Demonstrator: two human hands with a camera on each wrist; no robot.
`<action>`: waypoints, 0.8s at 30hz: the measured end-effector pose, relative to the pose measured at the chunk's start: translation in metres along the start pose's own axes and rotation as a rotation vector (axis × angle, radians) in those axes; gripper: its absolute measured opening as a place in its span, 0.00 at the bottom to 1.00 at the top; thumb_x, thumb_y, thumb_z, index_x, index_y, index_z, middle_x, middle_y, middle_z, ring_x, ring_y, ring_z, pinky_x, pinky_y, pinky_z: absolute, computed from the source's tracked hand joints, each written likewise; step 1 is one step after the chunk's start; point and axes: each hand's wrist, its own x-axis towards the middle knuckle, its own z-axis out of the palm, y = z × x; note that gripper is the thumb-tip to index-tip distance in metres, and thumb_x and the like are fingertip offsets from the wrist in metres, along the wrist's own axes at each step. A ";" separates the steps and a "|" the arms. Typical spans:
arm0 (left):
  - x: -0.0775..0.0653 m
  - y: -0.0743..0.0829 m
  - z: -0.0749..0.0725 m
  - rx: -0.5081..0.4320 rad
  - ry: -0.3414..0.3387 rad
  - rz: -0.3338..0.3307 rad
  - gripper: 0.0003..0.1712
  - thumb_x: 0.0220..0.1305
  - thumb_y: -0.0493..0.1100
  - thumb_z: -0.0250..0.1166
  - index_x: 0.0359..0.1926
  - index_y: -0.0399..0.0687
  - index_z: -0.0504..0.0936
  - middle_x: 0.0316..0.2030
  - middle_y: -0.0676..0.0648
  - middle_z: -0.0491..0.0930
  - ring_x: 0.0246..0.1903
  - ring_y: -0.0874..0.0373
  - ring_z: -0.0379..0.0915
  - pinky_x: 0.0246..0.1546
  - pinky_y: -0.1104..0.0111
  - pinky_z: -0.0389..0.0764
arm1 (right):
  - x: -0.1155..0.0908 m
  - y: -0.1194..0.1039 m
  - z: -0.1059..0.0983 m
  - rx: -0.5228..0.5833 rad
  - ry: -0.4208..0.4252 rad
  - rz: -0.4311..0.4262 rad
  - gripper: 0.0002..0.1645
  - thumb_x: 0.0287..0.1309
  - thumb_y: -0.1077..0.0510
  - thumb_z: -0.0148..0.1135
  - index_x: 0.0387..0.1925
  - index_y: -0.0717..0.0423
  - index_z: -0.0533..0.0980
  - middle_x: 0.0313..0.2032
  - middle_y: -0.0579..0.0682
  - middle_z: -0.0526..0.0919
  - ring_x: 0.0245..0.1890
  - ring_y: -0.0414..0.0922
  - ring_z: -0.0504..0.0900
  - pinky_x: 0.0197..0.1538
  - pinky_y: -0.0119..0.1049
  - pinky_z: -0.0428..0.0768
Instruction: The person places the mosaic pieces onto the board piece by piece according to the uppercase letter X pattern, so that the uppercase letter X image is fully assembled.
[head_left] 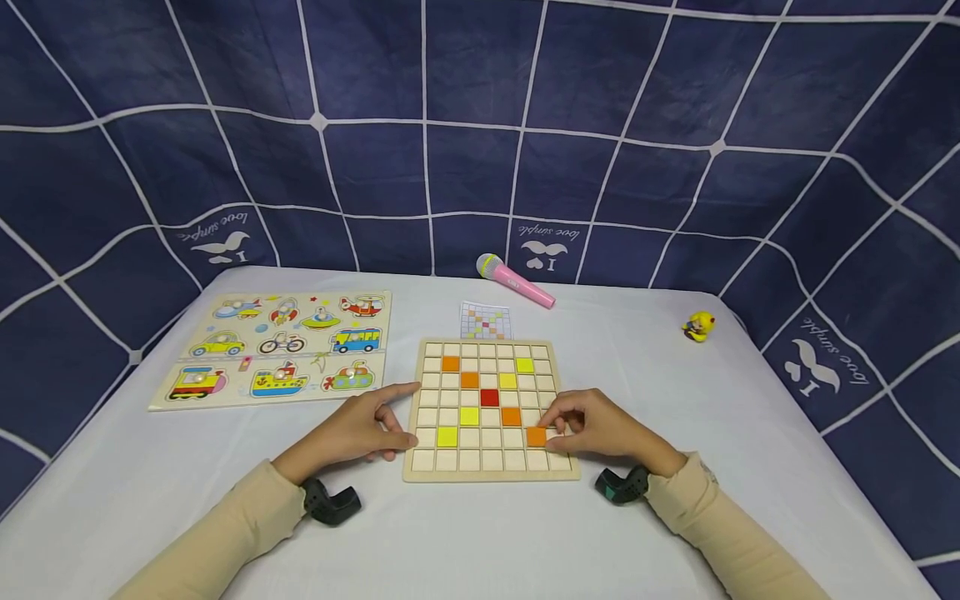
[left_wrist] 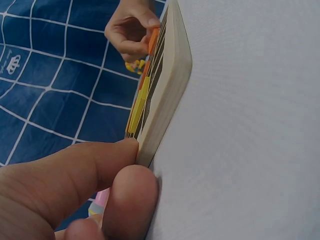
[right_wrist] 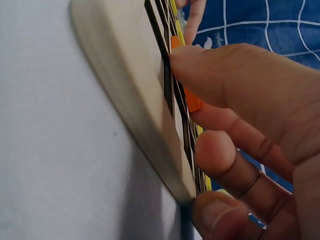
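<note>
A wooden grid board point(head_left: 491, 477) lies flat on the table before me. Orange tiles run diagonally across it, crossing a line of yellow tiles point(head_left: 507, 381) at one red tile point(head_left: 489, 397). My right hand point(head_left: 600, 423) pinches an orange tile point(head_left: 536, 437) over a cell at the board's lower right. From the left wrist view, that tile point(left_wrist: 153, 41) appears raised above the surface. Thumb and index finger of my left hand point(head_left: 356, 425) are spread, touching the board's left edge; its other fingers bend beneath the hand. A small printed pattern card point(head_left: 486, 320) lies just behind the board.
To the left is a vehicle puzzle board point(head_left: 281, 350) with several knobbed pieces. A pink toy microphone point(head_left: 517, 282) lies behind the card. Far right stands a small yellow-haired figurine point(head_left: 699, 326). Dark blue gridded cloth point(head_left: 375, 167) hangs around the white table.
</note>
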 end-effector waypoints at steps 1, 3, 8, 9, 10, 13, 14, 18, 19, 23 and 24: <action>0.000 0.000 0.000 0.001 0.001 -0.001 0.50 0.62 0.41 0.81 0.81 0.40 0.68 0.29 0.47 0.84 0.22 0.55 0.82 0.21 0.67 0.77 | 0.000 0.000 0.000 -0.003 0.000 -0.001 0.12 0.57 0.64 0.82 0.42 0.60 0.89 0.30 0.47 0.81 0.23 0.33 0.67 0.27 0.28 0.65; 0.000 0.000 0.000 0.000 0.004 -0.004 0.50 0.62 0.41 0.81 0.80 0.40 0.68 0.29 0.47 0.84 0.22 0.55 0.81 0.21 0.67 0.76 | 0.000 -0.001 0.001 -0.009 0.001 0.001 0.13 0.57 0.64 0.83 0.43 0.61 0.89 0.30 0.46 0.81 0.23 0.33 0.67 0.27 0.28 0.65; 0.000 -0.001 0.001 -0.002 0.005 -0.010 0.50 0.62 0.41 0.81 0.81 0.41 0.68 0.29 0.47 0.84 0.22 0.55 0.81 0.21 0.67 0.76 | 0.001 0.000 0.002 -0.025 -0.002 0.013 0.13 0.57 0.64 0.83 0.44 0.60 0.89 0.30 0.44 0.80 0.23 0.32 0.67 0.27 0.27 0.65; 0.000 -0.001 0.001 -0.001 0.006 -0.010 0.50 0.62 0.41 0.81 0.81 0.41 0.68 0.29 0.47 0.84 0.22 0.55 0.81 0.21 0.67 0.76 | 0.001 -0.001 0.002 -0.025 -0.005 0.013 0.13 0.57 0.63 0.83 0.44 0.60 0.89 0.30 0.44 0.80 0.23 0.32 0.67 0.27 0.27 0.65; -0.001 -0.001 0.001 -0.001 0.007 -0.011 0.50 0.62 0.41 0.81 0.81 0.41 0.68 0.29 0.47 0.84 0.22 0.55 0.81 0.21 0.67 0.76 | 0.001 -0.001 0.002 -0.025 -0.006 0.014 0.14 0.57 0.63 0.82 0.44 0.61 0.89 0.30 0.43 0.80 0.23 0.32 0.67 0.27 0.27 0.65; -0.001 -0.001 0.001 0.000 0.012 -0.013 0.50 0.62 0.41 0.81 0.80 0.41 0.68 0.29 0.47 0.84 0.22 0.55 0.81 0.20 0.67 0.76 | 0.001 -0.001 0.002 -0.019 -0.009 0.016 0.14 0.58 0.63 0.82 0.45 0.62 0.88 0.30 0.43 0.80 0.23 0.33 0.67 0.27 0.28 0.65; -0.001 0.000 0.001 -0.002 0.013 -0.013 0.50 0.62 0.41 0.81 0.80 0.41 0.68 0.29 0.47 0.84 0.22 0.55 0.81 0.20 0.67 0.76 | 0.001 -0.002 0.002 -0.017 -0.008 0.016 0.14 0.59 0.63 0.82 0.46 0.62 0.88 0.30 0.42 0.79 0.23 0.33 0.67 0.27 0.28 0.65; -0.001 0.000 0.002 -0.007 0.008 -0.014 0.50 0.62 0.41 0.81 0.80 0.40 0.68 0.29 0.47 0.84 0.22 0.55 0.81 0.21 0.67 0.76 | -0.001 -0.002 0.002 -0.006 0.009 0.022 0.13 0.62 0.63 0.79 0.47 0.63 0.88 0.30 0.40 0.78 0.23 0.33 0.67 0.27 0.28 0.65; -0.001 -0.001 0.002 -0.007 0.005 -0.013 0.50 0.62 0.41 0.81 0.80 0.40 0.68 0.30 0.47 0.84 0.22 0.55 0.81 0.21 0.67 0.76 | -0.002 -0.003 0.001 -0.004 0.018 0.023 0.12 0.63 0.63 0.78 0.47 0.64 0.88 0.29 0.40 0.78 0.24 0.34 0.68 0.28 0.28 0.65; -0.002 -0.001 0.002 -0.020 -0.020 -0.010 0.50 0.64 0.41 0.80 0.81 0.39 0.66 0.30 0.47 0.84 0.23 0.55 0.81 0.23 0.67 0.79 | -0.007 -0.003 0.000 -0.008 0.093 0.041 0.09 0.67 0.65 0.74 0.47 0.64 0.88 0.31 0.41 0.80 0.27 0.35 0.71 0.30 0.28 0.68; -0.003 -0.001 0.002 -0.028 -0.033 -0.008 0.50 0.65 0.42 0.79 0.82 0.39 0.65 0.31 0.46 0.83 0.23 0.56 0.81 0.23 0.67 0.79 | -0.009 -0.003 -0.001 -0.015 0.123 0.050 0.09 0.67 0.66 0.73 0.47 0.64 0.88 0.32 0.42 0.80 0.27 0.35 0.71 0.30 0.28 0.69</action>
